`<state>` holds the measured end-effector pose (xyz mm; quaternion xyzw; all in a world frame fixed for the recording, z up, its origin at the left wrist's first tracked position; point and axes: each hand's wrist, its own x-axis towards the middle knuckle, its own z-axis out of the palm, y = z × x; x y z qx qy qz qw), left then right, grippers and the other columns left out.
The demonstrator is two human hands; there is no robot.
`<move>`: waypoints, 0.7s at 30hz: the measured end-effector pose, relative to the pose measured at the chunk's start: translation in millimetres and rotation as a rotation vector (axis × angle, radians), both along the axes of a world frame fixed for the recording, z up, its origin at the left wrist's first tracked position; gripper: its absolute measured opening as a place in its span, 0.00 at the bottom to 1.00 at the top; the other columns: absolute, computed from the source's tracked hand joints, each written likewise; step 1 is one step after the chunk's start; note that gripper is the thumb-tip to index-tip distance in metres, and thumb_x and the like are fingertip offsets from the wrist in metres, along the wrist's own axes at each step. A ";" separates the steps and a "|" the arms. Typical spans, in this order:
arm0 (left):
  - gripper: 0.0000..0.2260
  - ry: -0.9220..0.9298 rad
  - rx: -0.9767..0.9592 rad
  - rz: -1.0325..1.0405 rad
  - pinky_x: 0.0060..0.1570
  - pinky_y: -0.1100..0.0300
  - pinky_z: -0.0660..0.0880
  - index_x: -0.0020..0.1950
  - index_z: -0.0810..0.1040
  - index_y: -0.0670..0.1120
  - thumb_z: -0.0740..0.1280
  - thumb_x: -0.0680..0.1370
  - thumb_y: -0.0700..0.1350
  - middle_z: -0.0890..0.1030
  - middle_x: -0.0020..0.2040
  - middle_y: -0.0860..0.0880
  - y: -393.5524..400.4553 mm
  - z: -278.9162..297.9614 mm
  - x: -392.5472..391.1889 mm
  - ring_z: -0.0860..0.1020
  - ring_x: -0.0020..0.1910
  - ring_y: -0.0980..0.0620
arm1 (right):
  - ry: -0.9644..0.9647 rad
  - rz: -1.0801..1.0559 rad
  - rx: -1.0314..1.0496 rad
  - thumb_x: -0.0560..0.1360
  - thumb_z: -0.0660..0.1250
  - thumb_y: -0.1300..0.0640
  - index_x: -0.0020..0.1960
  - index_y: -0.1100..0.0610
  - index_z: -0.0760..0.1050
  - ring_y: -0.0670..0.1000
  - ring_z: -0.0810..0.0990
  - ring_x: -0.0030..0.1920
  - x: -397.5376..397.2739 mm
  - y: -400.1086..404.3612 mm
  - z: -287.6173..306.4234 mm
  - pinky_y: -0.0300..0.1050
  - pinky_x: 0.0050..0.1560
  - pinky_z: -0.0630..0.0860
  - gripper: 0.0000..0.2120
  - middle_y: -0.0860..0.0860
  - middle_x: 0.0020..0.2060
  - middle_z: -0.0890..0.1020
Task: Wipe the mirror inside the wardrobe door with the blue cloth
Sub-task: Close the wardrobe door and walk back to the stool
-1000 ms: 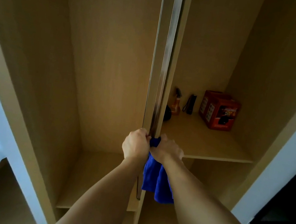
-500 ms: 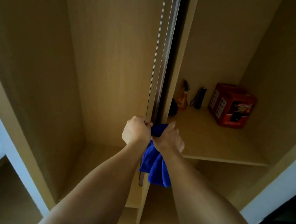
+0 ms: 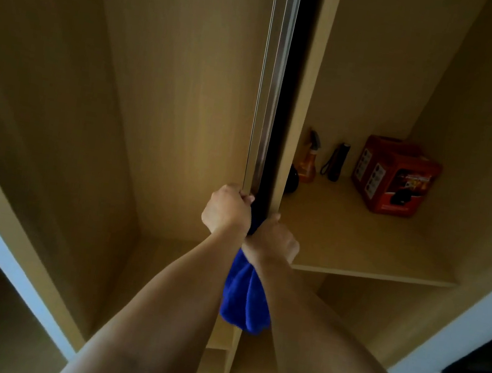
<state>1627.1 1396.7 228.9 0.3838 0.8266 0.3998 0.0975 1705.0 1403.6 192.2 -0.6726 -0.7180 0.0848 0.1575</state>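
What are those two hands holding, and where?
The left hand grips the door's metal edge; the right hand holds the blue cloth by its upper end.

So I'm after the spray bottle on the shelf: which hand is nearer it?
Right. The right hand is just left of the shelf below the spray bottle; the left hand is beyond the door edge.

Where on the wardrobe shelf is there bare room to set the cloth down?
The shelf is bare across its front and middle, from the divider panel to the right wall. The back is crowded: spray bottle, black flashlight and red box line it, with a dark round object behind the divider.
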 end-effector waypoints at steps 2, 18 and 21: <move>0.06 0.005 -0.008 0.008 0.26 0.62 0.61 0.40 0.77 0.51 0.67 0.76 0.50 0.72 0.31 0.56 4.3 0.9 -2.3 0.70 0.29 0.58 | -0.157 0.172 0.060 0.72 0.63 0.43 0.60 0.56 0.65 0.52 0.76 0.38 -6.0 -5.7 -9.2 0.43 0.30 0.65 0.23 0.51 0.44 0.77; 0.08 0.109 -0.019 -0.032 0.30 0.61 0.66 0.41 0.77 0.51 0.65 0.77 0.53 0.73 0.32 0.56 15.3 -4.6 -9.8 0.73 0.33 0.53 | -0.242 0.394 0.144 0.73 0.63 0.45 0.62 0.57 0.64 0.54 0.79 0.48 -15.3 13.4 -10.7 0.46 0.38 0.68 0.23 0.53 0.51 0.77; 0.09 0.032 -0.019 -0.041 0.29 0.61 0.65 0.42 0.75 0.51 0.63 0.77 0.55 0.75 0.35 0.55 10.1 -10.6 -10.8 0.73 0.33 0.55 | -0.196 0.374 0.128 0.72 0.64 0.43 0.61 0.55 0.64 0.54 0.79 0.48 -12.1 12.2 -10.9 0.46 0.37 0.69 0.24 0.53 0.51 0.77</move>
